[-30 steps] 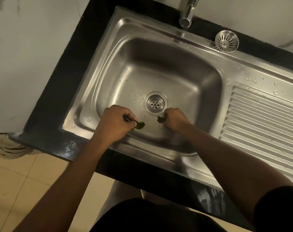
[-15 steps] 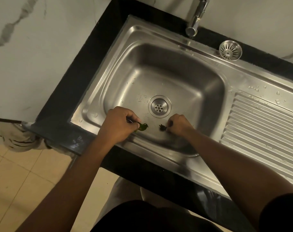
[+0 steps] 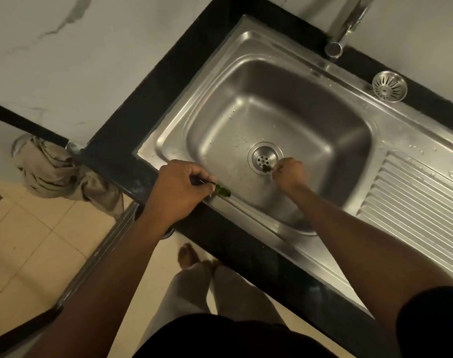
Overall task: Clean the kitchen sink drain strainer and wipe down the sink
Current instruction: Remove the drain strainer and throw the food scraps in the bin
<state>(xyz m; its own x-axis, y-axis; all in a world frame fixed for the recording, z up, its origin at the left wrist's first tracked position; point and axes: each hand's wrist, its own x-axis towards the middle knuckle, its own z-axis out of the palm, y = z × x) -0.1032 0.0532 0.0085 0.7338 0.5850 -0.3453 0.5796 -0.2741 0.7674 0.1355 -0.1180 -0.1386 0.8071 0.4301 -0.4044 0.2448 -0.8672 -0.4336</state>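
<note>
Two scraps are in your hands right now, one in each. Your left hand (image 3: 178,192) is curled tight over the near rim of the shiny steel sink (image 3: 284,104), and it grips a green leaf scrap (image 3: 222,191) that pokes out past your fingers. A thin dark thing is in that hand too, but I cannot tell what it is. Your right hand (image 3: 288,174) is down in the bowl, with its fingers pinched on a small dark scrap (image 3: 266,168) right at the near edge of the round drain hole (image 3: 264,158).

The round metal strainer with slots (image 3: 389,86) is already out of the drain. It sits up on the back rim of the sink, near the silver tap (image 3: 336,45) and well apart from your hands. It is too small to tell if bits are stuck in it.

So I think you are in the early part of the job — picking out the mess. What is left looks like a lot: throw the scraps away, wash the strainer, put it back, and wipe the sink. Water drops sit in the bowl and on the ribbed steel draining board (image 3: 414,202), so no wiping looks done yet. You hold no rag — a crumpled beige cloth (image 3: 52,174) hangs off the left end of the black table (image 3: 173,81).
</note>
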